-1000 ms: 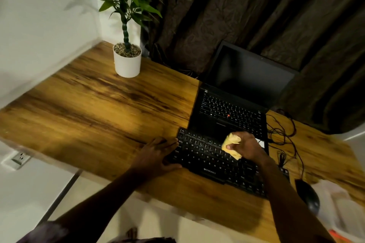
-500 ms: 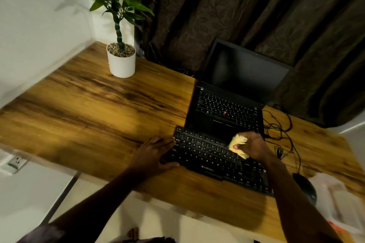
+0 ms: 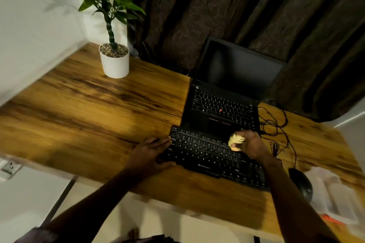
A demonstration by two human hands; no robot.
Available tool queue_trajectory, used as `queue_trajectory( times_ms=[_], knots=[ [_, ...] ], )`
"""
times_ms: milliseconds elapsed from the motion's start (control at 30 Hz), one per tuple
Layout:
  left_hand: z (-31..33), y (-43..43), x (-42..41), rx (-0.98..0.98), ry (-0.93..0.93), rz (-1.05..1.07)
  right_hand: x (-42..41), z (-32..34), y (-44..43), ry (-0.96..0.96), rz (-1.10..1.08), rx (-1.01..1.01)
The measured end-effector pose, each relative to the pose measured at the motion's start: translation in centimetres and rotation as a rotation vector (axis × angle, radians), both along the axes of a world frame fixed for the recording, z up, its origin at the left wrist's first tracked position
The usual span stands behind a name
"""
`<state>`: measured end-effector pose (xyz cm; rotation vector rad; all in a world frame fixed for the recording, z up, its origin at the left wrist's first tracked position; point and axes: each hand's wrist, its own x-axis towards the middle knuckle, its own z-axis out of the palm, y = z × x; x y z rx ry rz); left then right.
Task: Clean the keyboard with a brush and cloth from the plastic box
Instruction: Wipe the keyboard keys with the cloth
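A single wide-angle view looks from the person's head forward and steeply down, close over the near edge of the brown wood-grain bench (image 3: 83, 116). Both forearms enter from the bottom of the picture. The right grip (image 3: 251, 145), closed round a crumpled yellow cloth (image 3: 236, 141), sits a little right of centre; the left grip (image 3: 150, 153) lies to its left. Beyond the right grip the view reaches dark brown curtains (image 3: 246, 6). Straight lines bow near the edges, and no second view shares the scene.

One keyboard (image 3: 207, 156), one laptop (image 3: 227, 102), one mouse (image 3: 302, 185), one plant (image 3: 114, 25)
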<state>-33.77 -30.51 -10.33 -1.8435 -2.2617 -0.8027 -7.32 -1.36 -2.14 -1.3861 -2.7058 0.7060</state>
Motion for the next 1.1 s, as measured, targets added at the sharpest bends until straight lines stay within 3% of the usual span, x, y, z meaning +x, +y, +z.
queue_trajectory(
  times_ms=[233,467,733,967,1100],
  knots=[
    [0.6,-0.1,0.1,-0.007,0.042,0.006,4.7,0.9,1.1,-0.026,-0.174,-0.011],
    [0.8,0.0,0.0,-0.046,0.029,0.004,0.8,0.3,-2.0,0.113,-0.018,-0.056],
    [0.3,0.0,-0.1,-0.061,-0.018,-0.006,3.5,0.6,-0.8,0.048,-0.126,-0.03],
    [0.8,-0.1,0.0,-0.082,0.019,0.024,-2.6,-2.0,-3.3,0.095,0.031,-0.065],
    [0.7,0.0,0.0,-0.098,-0.018,0.015,-0.9,-1.0,-2.6,0.061,0.009,-0.077]
  ],
)
